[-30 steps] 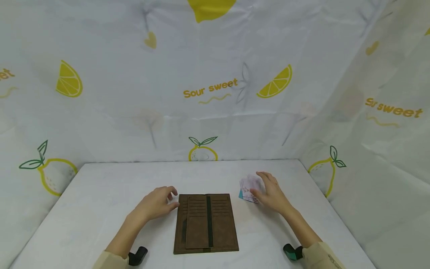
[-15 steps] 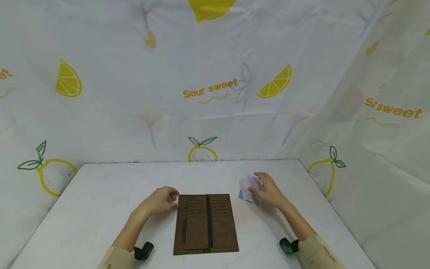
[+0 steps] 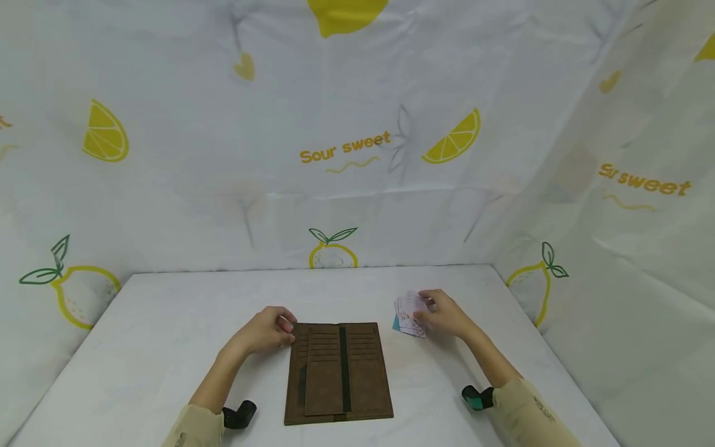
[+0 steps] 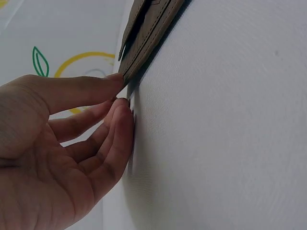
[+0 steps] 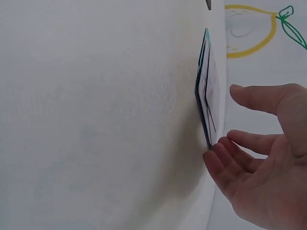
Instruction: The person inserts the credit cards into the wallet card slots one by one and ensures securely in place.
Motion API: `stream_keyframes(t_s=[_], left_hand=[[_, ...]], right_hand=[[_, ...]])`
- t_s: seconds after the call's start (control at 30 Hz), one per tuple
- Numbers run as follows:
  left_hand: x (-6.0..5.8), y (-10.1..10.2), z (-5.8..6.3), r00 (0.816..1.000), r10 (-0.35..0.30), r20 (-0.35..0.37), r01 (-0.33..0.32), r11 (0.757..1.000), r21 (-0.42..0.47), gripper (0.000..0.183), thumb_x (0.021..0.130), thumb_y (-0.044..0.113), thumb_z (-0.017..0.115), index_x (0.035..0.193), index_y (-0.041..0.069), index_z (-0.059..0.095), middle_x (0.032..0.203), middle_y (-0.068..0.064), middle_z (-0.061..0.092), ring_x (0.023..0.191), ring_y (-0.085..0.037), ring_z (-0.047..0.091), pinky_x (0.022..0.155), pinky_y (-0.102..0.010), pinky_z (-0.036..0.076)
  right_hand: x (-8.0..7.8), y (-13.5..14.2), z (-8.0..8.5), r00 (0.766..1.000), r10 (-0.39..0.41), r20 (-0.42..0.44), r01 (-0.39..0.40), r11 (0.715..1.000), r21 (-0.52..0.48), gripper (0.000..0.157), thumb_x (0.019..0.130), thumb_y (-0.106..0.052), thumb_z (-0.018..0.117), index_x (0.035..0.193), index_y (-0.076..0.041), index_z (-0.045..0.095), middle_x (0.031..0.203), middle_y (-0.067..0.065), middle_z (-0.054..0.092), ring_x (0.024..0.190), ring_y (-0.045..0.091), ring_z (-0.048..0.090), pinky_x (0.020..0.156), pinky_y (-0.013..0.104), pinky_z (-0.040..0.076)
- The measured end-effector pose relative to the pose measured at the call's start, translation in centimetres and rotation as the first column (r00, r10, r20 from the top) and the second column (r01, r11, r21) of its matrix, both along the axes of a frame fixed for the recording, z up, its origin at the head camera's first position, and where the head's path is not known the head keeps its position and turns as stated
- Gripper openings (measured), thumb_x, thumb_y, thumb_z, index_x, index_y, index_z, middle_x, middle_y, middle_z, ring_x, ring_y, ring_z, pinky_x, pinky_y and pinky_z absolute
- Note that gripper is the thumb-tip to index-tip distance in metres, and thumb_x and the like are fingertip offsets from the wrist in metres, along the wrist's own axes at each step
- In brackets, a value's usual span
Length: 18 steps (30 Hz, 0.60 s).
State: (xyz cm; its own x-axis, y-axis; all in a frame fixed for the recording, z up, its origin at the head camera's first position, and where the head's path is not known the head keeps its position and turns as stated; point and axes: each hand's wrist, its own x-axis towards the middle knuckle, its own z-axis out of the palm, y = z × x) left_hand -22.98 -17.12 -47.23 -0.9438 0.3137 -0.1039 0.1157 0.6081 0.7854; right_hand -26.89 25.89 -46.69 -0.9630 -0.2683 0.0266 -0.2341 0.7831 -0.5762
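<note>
A brown wallet lies spread open on the white table in the head view, its card slots and dark centre strip facing up. My left hand is at its far left corner. In the left wrist view the thumb presses on the edge of the wallet, with the index finger beneath the corner. To the wallet's right lies a small, loosely fanned stack of pale printed cards with a blue-green one underneath. My right hand reaches over the stack's right side. Its fingertips are at the cards' edge, the thumb apart from them.
A white cloth with lemon prints hangs behind the table and along its sides. Black wrist devices sit at both sleeves.
My left thumb and fingers have closed in on the wallet's corner. My right hand has moved slightly in over the cards, its thumb and fingers nearer together. The view has shifted a little.
</note>
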Motion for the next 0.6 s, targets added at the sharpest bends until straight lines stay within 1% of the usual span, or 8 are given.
stream_keyframes(t_s=[0.1, 0.2, 0.33, 0.47, 0.6], left_hand=[[0.0, 0.0, -0.1, 1.000, 0.016, 0.012, -0.016, 1.000, 0.012, 0.030, 0.088, -0.001, 0.082, 0.116, -0.004, 0.070, 0.097, -0.009, 0.072, 0.086, -0.017, 0.066, 0.073, -0.030, 0.055], [0.0, 0.0, -0.1, 1.000, 0.002, 0.015, -0.003, 0.999, 0.038, 0.031, 0.089, -0.002, 0.082, 0.117, -0.005, 0.069, 0.097, -0.010, 0.071, 0.085, -0.017, 0.066, 0.073, -0.030, 0.055], [-0.1, -0.1, 0.0, 0.999, -0.023, 0.032, 0.020, 0.995, 0.096, 0.033, 0.089, -0.003, 0.080, 0.119, -0.008, 0.068, 0.096, -0.012, 0.071, 0.083, -0.016, 0.066, 0.071, -0.029, 0.056], [-0.2, -0.4, 0.2, 0.999, -0.036, 0.039, 0.030, 0.991, 0.132, 0.034, 0.090, -0.001, 0.079, 0.121, -0.010, 0.067, 0.097, -0.013, 0.072, 0.084, -0.015, 0.067, 0.071, -0.025, 0.056], [-0.2, -0.5, 0.3, 0.998, -0.050, 0.034, 0.045, 0.987, 0.154, 0.035, 0.091, 0.000, 0.078, 0.122, -0.011, 0.067, 0.099, -0.015, 0.073, 0.086, -0.015, 0.068, 0.072, -0.025, 0.055]], right_hand=[[-0.5, -0.1, 0.0, 1.000, 0.000, 0.011, -0.001, 1.000, 0.012, 0.059, 0.097, -0.015, 0.078, 0.142, 0.018, 0.057, 0.135, 0.035, 0.064, 0.122, 0.047, 0.065, 0.107, 0.060, 0.055], [-1.0, -0.1, -0.1, 1.000, -0.005, 0.024, 0.005, 1.000, 0.023, 0.059, 0.095, -0.015, 0.081, 0.139, 0.017, 0.060, 0.130, 0.033, 0.066, 0.117, 0.043, 0.066, 0.105, 0.058, 0.056], [-1.3, -0.1, -0.1, 0.999, -0.008, 0.040, 0.007, 1.000, 0.026, 0.059, 0.092, -0.017, 0.085, 0.136, 0.017, 0.063, 0.124, 0.030, 0.068, 0.110, 0.038, 0.066, 0.100, 0.055, 0.058], [-1.5, -0.2, -0.3, 0.999, -0.014, 0.049, 0.013, 1.000, 0.026, 0.060, 0.091, -0.018, 0.088, 0.135, 0.015, 0.065, 0.124, 0.027, 0.069, 0.106, 0.033, 0.064, 0.094, 0.046, 0.058], [-1.6, -0.2, -0.4, 0.998, -0.039, 0.058, 0.038, 0.999, 0.017, 0.060, 0.089, -0.018, 0.089, 0.135, 0.013, 0.066, 0.125, 0.026, 0.070, 0.103, 0.030, 0.060, 0.087, 0.037, 0.053]])
